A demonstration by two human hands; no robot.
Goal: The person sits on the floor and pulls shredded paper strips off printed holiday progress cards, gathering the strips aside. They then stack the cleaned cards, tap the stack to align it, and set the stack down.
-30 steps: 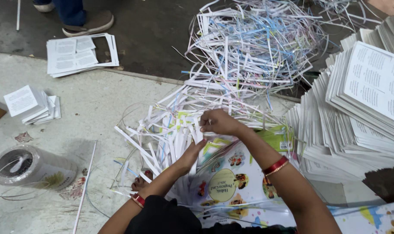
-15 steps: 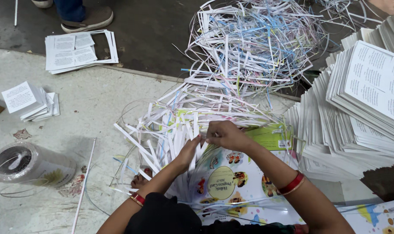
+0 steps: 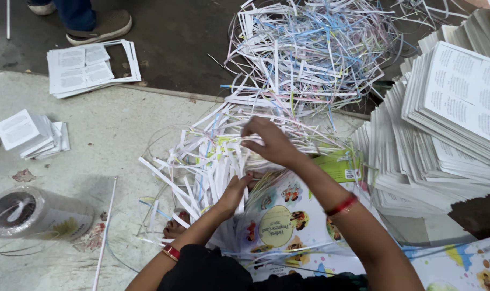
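Right grip (image 3: pixel 272 144) grasps paper strips (image 3: pixel 212 161) beneath.

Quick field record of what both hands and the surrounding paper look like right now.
left hand: flat against the white paper strips, fingers spread
right hand: pinching strips above the pile
under hands: colourful printed cover sheet
right side: tall stack of printed white sheets
beyond: loose tangle of trimmed strips on dark floor
left side: clear tape roll, small folded leaflets
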